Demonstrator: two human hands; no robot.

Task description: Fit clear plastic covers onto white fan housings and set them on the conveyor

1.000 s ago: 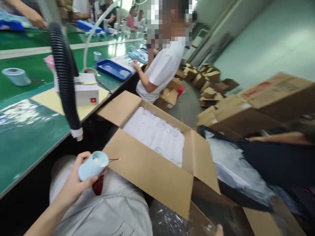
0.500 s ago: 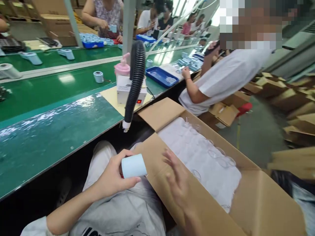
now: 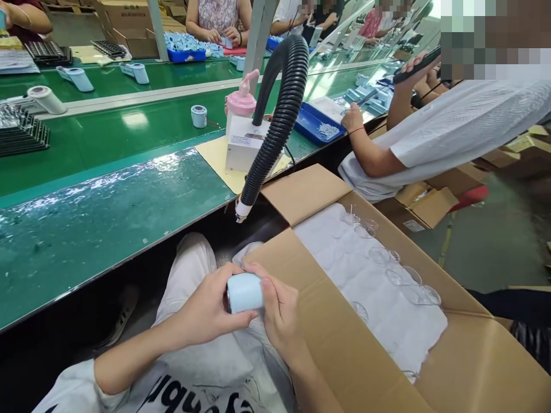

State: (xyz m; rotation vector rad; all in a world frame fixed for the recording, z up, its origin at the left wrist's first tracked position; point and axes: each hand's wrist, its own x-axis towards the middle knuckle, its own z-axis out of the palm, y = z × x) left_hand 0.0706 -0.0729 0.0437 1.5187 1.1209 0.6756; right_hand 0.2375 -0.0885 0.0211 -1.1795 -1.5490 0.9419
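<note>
A light blue cylindrical housing [image 3: 246,293] is held above my lap, its long side facing up. My left hand [image 3: 215,301] wraps round its left end, with the thumb below and the fingers over the top. At the other end, my right hand [image 3: 279,307] is closed on it, thumb and fingers pressed against the right side. Just right of my hands is an open cardboard box [image 3: 344,338]. Inside lies a white padded sheet [image 3: 340,269] with several clear round plastic pieces [image 3: 400,275] on it.
A black corrugated hose [image 3: 279,120] with a white nozzle arches from a white device [image 3: 245,149] at the bench edge. Behind runs a green conveyor [image 3: 150,126] carrying blue housings. A blue tray [image 3: 316,126] stands near a co-worker in white [image 3: 469,126] at the right.
My right hand has come in from over the box edge and closed on the right end of the blue housing. My left hand still grips it. The camera view has shifted somewhat.
</note>
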